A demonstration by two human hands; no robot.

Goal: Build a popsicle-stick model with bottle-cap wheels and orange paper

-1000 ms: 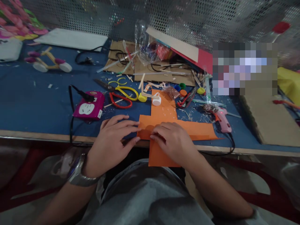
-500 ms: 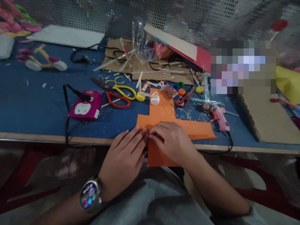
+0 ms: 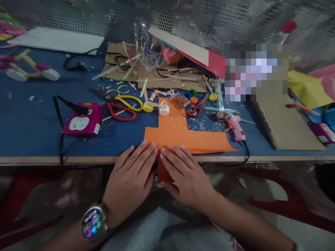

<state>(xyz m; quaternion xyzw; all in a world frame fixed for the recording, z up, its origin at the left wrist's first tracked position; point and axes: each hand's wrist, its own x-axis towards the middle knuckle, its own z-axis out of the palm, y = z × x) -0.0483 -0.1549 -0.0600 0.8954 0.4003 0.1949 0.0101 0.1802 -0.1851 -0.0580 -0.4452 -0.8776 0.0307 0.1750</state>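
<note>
Pressing down on orange paper (image 3: 183, 137), both hands are seen flat at the near edge of a blue surface (image 3: 34, 129). The left hand (image 3: 131, 181) is laid open, palm down, its fingers (image 3: 146, 153) spread over the paper's near-left corner; a watch (image 3: 92, 221) is worn on its wrist. The right hand (image 3: 187, 179) is likewise held open and flat, fingertips touching the paper just beside those of the left hand. Nothing is gripped by either hand. The paper is cut in a cross-like shape: one arm runs toward 12 o'clock, another toward 3 o'clock, and a flap is hung over the surface's edge between the two hands.

At 12 o'clock from the hands, a white cap (image 3: 164, 111) rests on the paper's far arm, with a yellow cap (image 3: 148, 108) just beside it. Scissors with yellow handles (image 3: 125, 100) and red handles (image 3: 121, 113) are lying at 11 o'clock. A magenta device (image 3: 81, 123) with a black cord is placed at 10 o'clock, well apart from the paper. A pink glue gun (image 3: 235, 127) is lying at 2 o'clock, near the paper's right arm. Cardboard (image 3: 282, 122) is spread at 3 o'clock. Scraps, sticks and coloured caps are scattered farther back.
</note>
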